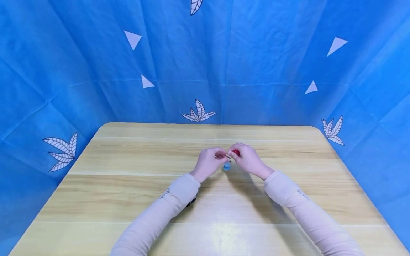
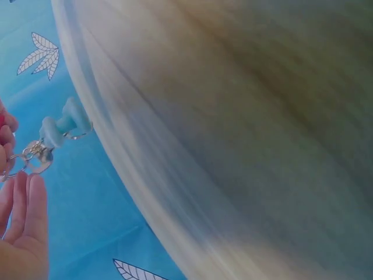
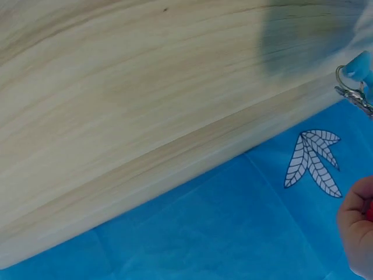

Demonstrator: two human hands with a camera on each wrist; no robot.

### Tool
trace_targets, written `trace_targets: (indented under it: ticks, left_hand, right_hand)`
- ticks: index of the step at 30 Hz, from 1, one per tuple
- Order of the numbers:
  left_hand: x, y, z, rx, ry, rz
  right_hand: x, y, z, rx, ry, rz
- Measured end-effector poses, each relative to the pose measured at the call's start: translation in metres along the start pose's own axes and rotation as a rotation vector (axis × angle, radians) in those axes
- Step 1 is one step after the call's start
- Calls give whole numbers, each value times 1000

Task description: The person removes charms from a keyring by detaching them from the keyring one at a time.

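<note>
Over the far middle of the table, my left hand (image 1: 208,163) and right hand (image 1: 249,160) meet at a keychain. Its pale blue charm (image 2: 65,123) hangs from metal rings and a clasp (image 2: 38,153). With thumb and fingertips, the left hand pinches the ring end. A shiny red thing (image 1: 236,152) is held in the right hand's curled fingers, which mostly hide it; its kind I cannot tell. The right fingertips are right at the keychain's ring. In the right wrist view the blue charm (image 3: 358,67) shows at the right edge.
The pale wood-grain table (image 1: 128,199) has rounded far corners. A blue curtain (image 1: 256,64) with white leaf and triangle prints surrounds its back and sides. A small black piece (image 1: 191,202) shows beside the left sleeve.
</note>
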State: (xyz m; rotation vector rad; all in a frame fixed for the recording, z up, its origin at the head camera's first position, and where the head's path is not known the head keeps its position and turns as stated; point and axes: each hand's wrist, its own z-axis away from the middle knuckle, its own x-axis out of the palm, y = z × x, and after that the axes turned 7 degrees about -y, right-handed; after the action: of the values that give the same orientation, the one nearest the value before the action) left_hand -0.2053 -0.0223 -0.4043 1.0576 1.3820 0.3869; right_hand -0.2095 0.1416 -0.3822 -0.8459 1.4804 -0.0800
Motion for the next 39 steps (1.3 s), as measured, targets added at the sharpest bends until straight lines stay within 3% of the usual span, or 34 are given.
trace_targets:
  ticks: [9, 15, 23, 32, 39]
  left_hand:
    - [0, -5, -4, -1, 40, -91]
    - [-2, -9, -5, 49, 64, -108]
    - [-4, -9, -6, 114, 105, -148]
    - [-2, -10, -8, 174, 150, -124]
    - [-3, -11, -6, 177, 187, -60]
  right_hand:
    - [-2, 1, -1, 47, -41, -61]
    - [-5, 1, -2, 89, -64, -132]
    - [-7, 2, 1, 91, -15, -190]
    - [-7, 3, 2, 23, 13, -169]
    - [-4, 2, 1, 42, 21, -196]
